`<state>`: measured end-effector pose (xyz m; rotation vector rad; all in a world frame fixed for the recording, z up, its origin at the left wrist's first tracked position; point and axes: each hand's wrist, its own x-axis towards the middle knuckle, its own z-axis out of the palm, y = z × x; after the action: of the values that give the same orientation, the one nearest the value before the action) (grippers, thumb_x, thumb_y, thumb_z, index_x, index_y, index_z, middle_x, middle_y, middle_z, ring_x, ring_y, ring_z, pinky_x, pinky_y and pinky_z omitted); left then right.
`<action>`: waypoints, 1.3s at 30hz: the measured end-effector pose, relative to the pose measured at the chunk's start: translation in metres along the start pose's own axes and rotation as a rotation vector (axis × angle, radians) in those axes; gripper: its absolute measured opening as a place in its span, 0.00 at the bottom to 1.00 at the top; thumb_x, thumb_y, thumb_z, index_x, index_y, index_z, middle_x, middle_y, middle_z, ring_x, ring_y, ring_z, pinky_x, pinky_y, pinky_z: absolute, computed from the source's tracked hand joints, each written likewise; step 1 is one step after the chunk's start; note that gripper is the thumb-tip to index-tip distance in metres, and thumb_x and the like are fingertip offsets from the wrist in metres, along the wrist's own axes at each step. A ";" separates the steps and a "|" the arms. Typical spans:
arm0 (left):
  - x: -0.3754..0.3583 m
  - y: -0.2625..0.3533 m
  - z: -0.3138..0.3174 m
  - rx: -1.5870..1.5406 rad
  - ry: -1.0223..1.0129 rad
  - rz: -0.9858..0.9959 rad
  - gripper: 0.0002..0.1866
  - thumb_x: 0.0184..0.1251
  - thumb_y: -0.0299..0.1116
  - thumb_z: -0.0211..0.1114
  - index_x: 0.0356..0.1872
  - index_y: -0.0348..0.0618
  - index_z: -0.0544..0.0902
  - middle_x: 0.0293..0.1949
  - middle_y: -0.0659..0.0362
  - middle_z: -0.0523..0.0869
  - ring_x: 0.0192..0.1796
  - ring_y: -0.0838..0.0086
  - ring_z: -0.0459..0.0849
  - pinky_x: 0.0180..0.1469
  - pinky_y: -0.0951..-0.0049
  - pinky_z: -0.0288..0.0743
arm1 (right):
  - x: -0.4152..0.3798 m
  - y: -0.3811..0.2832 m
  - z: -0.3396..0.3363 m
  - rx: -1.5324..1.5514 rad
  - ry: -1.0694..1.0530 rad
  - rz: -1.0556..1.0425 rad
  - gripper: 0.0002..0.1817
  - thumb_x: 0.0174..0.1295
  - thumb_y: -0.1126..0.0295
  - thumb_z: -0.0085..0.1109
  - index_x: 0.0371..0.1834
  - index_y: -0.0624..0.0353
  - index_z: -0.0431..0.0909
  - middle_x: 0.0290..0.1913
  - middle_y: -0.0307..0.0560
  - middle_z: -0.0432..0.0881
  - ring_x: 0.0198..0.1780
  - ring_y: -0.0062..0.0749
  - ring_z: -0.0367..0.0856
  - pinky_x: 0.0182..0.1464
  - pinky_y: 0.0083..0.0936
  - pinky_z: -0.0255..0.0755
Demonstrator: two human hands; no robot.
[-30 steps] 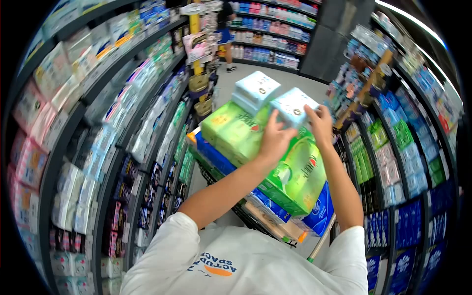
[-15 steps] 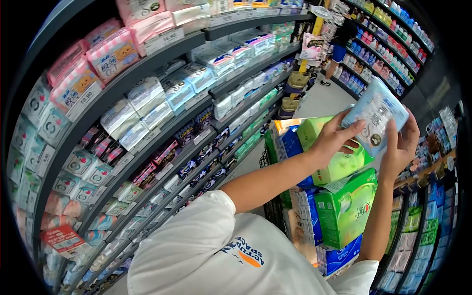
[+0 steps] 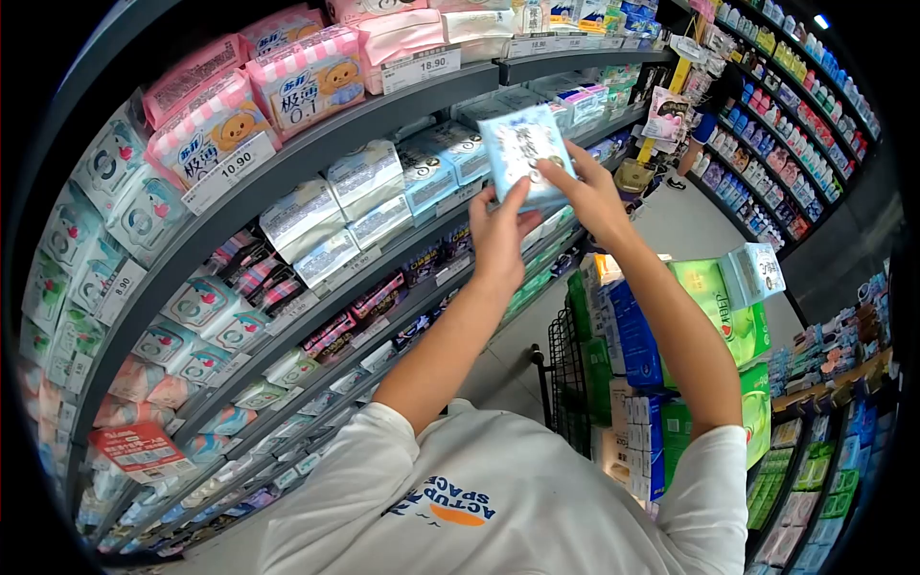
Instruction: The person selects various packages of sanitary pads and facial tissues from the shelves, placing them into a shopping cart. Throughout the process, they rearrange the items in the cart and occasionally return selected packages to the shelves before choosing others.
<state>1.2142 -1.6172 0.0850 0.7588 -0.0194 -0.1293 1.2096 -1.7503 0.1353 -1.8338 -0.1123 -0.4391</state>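
A light blue pack of sanitary pads (image 3: 525,153) is held up in front of the shelf, its printed face toward me. My left hand (image 3: 500,238) grips its lower left corner, thumb on the front. From the right, my right hand (image 3: 589,195) holds the lower right side, with a finger or thumb across the face. Behind the pack, similar blue packs (image 3: 448,153) stand on the shelf beside white-and-blue packs (image 3: 364,182). Another light blue pack (image 3: 754,273) lies on the green tissue packs (image 3: 709,297) in the cart.
A black wire cart (image 3: 567,374) stands at my right, stacked high with green and blue tissue packs. Pink packs (image 3: 307,81) fill the upper shelf at left. Price tags line the shelf edge (image 3: 383,107). A person (image 3: 704,125) stands farther down the aisle, near bottle shelves (image 3: 767,125).
Both hands have moved left, from over the cart to in front of the shelf, holding a light blue pack. A light blue pack now shows on top of the cart's load. My view has turned left.
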 end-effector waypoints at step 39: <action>-0.019 -0.100 0.061 0.447 -0.677 0.161 0.17 0.62 0.19 0.62 0.53 0.33 0.78 0.51 0.55 0.83 0.54 0.72 0.81 0.58 0.73 0.73 | -0.055 -0.029 -0.110 -0.881 0.356 -0.343 0.24 0.59 0.58 0.65 0.51 0.66 0.78 0.49 0.59 0.82 0.51 0.53 0.79 0.56 0.41 0.73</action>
<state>1.1806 -1.7285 0.0609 1.1246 -0.7724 -0.2281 1.1239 -1.8369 0.1684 -2.5618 0.0229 -1.1883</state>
